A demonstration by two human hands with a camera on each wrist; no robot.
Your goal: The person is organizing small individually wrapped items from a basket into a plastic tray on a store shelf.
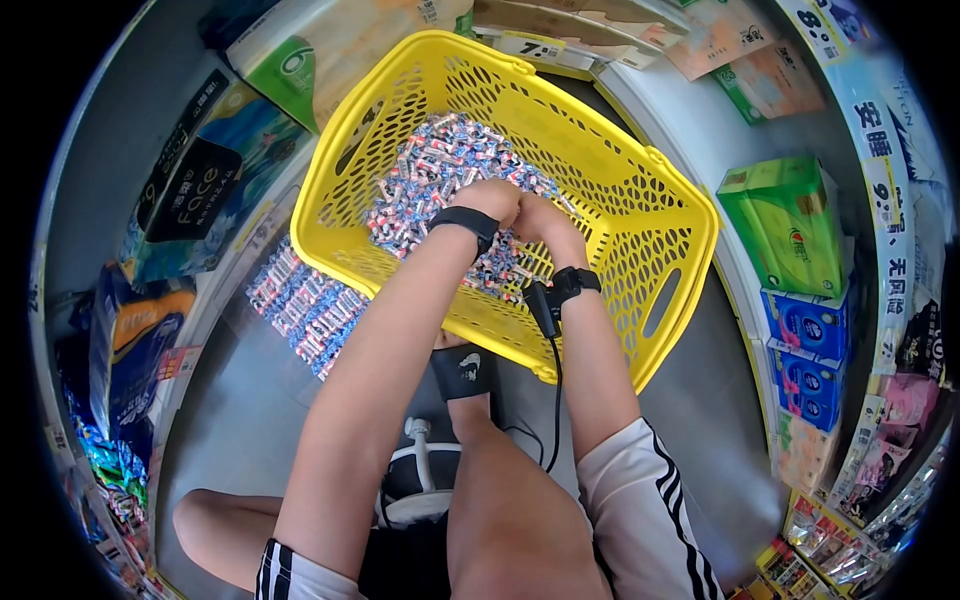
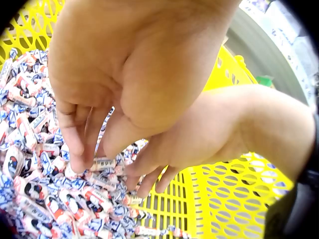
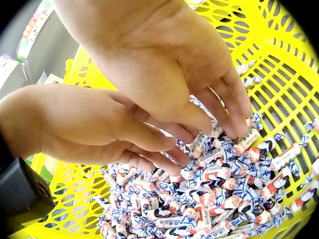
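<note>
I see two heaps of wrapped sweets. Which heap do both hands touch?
The heap inside the yellow basket: the left hand and the right hand both touch it. The other heap lies outside the basket, untouched.

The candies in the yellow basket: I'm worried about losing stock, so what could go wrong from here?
1. The left hand and right hand dig side by side into the candies. A loose scoop could spill pieces over the rim of the basket, beside which a second pile lies.
2. The basket's walls and bottom are slotted, so small pieces might slip into the holes or snag there.
</note>
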